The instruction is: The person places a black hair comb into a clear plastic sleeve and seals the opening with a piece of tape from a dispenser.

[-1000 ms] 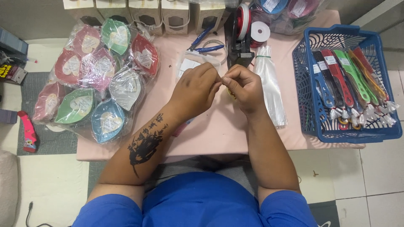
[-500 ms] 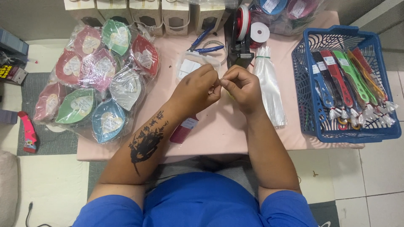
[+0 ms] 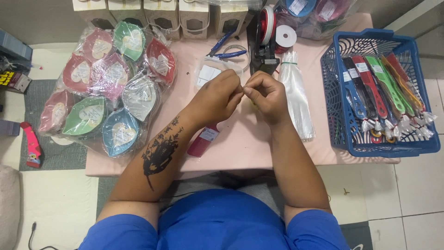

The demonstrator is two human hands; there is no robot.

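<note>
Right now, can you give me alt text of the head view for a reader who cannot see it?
Over a pale pink table, the left hand and right hand meet fingertip to fingertip, pinching something too small to identify. A blue plastic basket of coloured wrapped combs sits to the right, and clear bags of leaf-shaped coloured fans lie to the left.

single head-worn camera; looks steeply down from above the person's own torso; table [image 3: 240, 148] fills the mid frame at close range; left hand [image 3: 215, 99] and right hand [image 3: 268, 95] sit near centre; floor visible at both sides.
</note>
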